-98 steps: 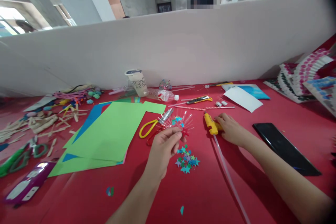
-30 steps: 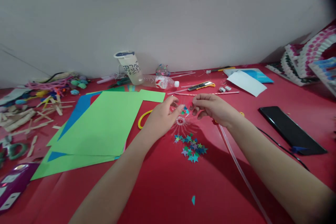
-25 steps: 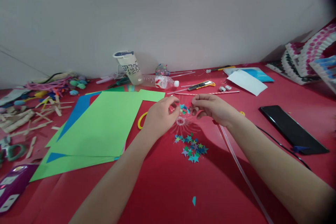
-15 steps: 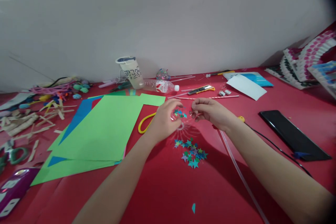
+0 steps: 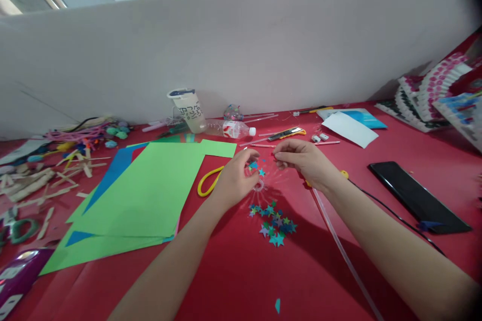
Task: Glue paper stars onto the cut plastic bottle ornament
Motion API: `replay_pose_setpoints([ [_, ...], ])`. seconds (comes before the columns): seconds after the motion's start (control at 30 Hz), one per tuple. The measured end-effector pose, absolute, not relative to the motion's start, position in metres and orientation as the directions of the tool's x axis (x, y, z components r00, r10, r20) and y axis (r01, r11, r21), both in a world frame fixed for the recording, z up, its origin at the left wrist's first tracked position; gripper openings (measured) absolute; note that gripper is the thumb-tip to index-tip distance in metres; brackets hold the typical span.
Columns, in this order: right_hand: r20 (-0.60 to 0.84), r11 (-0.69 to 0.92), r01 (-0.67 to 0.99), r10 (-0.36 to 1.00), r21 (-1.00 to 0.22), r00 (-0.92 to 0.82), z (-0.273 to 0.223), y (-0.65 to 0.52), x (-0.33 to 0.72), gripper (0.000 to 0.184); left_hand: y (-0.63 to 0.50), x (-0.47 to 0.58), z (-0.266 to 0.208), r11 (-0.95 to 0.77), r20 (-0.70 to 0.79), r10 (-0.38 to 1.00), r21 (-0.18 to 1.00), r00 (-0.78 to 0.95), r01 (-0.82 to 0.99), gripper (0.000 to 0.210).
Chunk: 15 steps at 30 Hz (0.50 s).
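Observation:
My left hand (image 5: 240,176) is curled round a clear plastic piece (image 5: 258,185), like a cut bottle part with a round neck, with small paper stars (image 5: 261,172) in it. Its see-through wall makes its edges hard to follow. To its right, my right hand (image 5: 299,160) has thumb and fingers pinched together; anything between the tips is too small to make out. Just below both hands lies a loose heap of blue, green and purple stars (image 5: 277,225) on the red table (image 5: 233,271).
Left of my hands are yellow-handled scissors (image 5: 205,185) and green paper sheets (image 5: 139,190). Behind them stand a cup (image 5: 188,110), a lying plastic bottle (image 5: 231,129) and a utility knife (image 5: 288,134). A black phone (image 5: 414,195) and a clear glue stick (image 5: 342,246) lie rightward.
The view has tilted slightly upward, so things sit a little lower in it. My left hand still holds the plastic piece; my right fingers have closed closer together.

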State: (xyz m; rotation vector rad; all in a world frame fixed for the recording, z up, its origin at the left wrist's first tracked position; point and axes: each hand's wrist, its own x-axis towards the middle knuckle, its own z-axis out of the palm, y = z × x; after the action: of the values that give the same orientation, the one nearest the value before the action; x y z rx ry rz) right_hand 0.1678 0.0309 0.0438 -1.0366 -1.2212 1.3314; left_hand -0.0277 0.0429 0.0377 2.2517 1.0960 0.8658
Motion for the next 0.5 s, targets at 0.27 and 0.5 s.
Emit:
replay_pose_setpoints([
  [0.27, -0.084, -0.122, -0.263, 0.985, -0.957, -0.153, 0.055, 0.023, 0.163, 0.016, 0.034, -0.026, 0.054, -0.72, 0.616, 0.677, 0.443, 0.403, 0.534, 0.02],
  [0.5, -0.144, -0.209, -0.3, 0.964, -0.931, -0.225, 0.062, 0.016, 0.159, 0.017, 0.022, -0.023, 0.057, -0.769, 0.692, 0.578, 0.283, 0.434, 0.573, 0.007],
])
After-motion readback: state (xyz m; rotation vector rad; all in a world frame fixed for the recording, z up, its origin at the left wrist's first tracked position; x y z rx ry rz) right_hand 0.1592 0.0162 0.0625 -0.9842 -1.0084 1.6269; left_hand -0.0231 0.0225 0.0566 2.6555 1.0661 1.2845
